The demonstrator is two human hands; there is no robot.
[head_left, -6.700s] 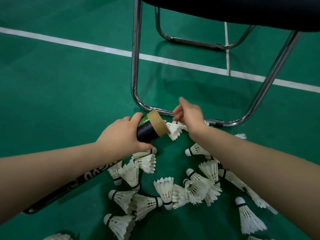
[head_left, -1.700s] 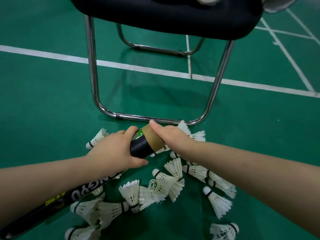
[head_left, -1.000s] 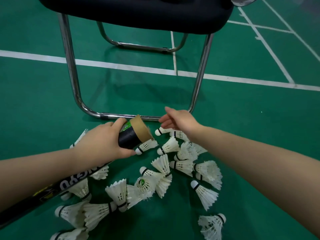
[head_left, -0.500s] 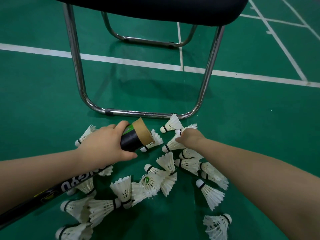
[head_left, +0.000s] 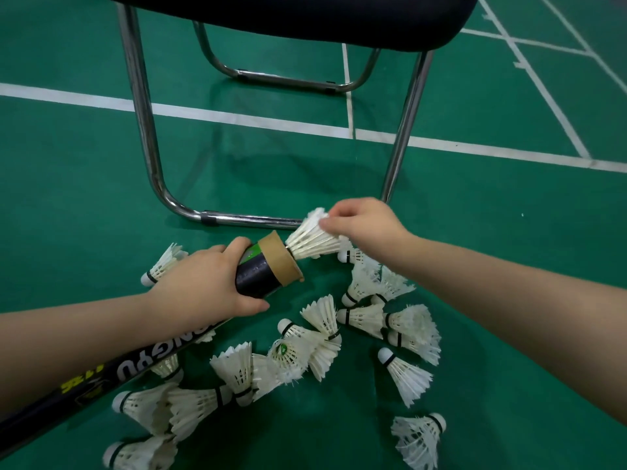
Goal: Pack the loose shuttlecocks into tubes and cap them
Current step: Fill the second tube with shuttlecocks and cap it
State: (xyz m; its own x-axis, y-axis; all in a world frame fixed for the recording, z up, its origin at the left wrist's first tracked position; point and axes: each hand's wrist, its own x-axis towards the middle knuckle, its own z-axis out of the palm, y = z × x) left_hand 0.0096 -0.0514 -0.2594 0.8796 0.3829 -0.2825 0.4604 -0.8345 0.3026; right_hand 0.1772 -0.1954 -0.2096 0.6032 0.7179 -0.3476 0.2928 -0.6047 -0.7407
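Note:
My left hand [head_left: 200, 286] grips a long black tube [head_left: 258, 271] near its brown cardboard mouth, which points up and to the right. My right hand [head_left: 366, 222] pinches the feather skirt of a white shuttlecock [head_left: 312, 237]. Its cork end sits at the tube's mouth, hidden inside the rim. Several loose white shuttlecocks [head_left: 359, 320] lie scattered on the green floor below and to the right of the tube. More loose shuttlecocks [head_left: 190, 405] lie under my left forearm.
A chair with chrome tube legs [head_left: 149, 130] and a dark seat [head_left: 305, 18] stands just beyond my hands, its floor rail [head_left: 244, 220] right behind the tube. White court lines [head_left: 237, 115] cross the green floor [head_left: 509, 232].
My right hand picked a shuttlecock from the pile and brought it up to the tube's mouth. My left hand has held the tube throughout.

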